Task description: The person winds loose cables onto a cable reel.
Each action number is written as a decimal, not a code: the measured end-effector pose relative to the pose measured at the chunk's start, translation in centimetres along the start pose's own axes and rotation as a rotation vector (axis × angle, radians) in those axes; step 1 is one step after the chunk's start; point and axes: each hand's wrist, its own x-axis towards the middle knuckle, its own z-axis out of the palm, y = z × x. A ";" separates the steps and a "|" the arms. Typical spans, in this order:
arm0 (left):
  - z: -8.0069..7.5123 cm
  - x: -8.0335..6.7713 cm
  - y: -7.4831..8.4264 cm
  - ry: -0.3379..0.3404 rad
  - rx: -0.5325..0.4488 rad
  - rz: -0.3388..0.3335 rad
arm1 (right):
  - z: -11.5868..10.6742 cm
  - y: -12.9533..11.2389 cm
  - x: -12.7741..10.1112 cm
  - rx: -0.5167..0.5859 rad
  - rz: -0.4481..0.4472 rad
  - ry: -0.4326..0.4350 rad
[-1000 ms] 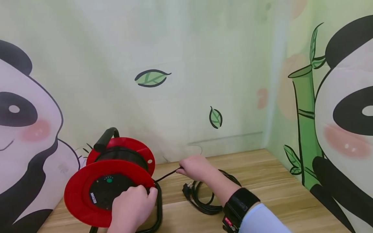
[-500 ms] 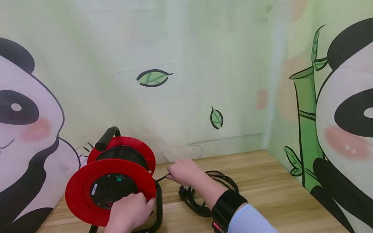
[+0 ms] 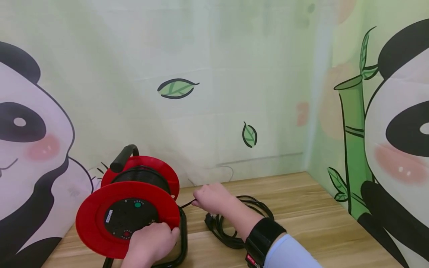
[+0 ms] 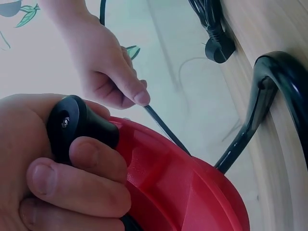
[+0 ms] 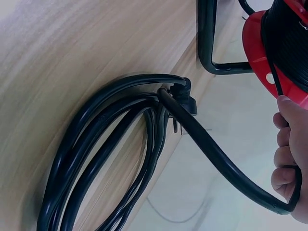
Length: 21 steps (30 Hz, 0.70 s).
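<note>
A cable reel (image 3: 90, 219) with red flanges and a black centre stands at left in the head view, black cable (image 3: 140, 175) wound between the flanges. My left hand (image 3: 152, 238) is at its front face. In the left wrist view those fingers curl round a black crank knob (image 4: 82, 125). To the right of the reel, my right hand (image 3: 214, 199) pinches the cable (image 4: 166, 130) between thumb and fingers, and a short taut stretch runs to the drum. From that hand the cable hangs slack in the right wrist view, down to a loose coil (image 5: 91, 139) on the table.
A black plug (image 5: 182, 98) lies at the coil's edge. The reel's black tube stand (image 3: 183, 238) rests on the wooden table (image 3: 301, 223). A printed panda backdrop (image 3: 214, 93) rises behind the table and along its right side.
The reel's face has turned clockwise as seen from the head, and my left hand has moved slightly down and left with it. My right hand has come left, closer to the reel.
</note>
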 end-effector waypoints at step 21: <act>0.0 -0.3 0.3 -0.002 0.019 -0.016 | 0.5 5.1 -2.8 0.227 0.090 0.049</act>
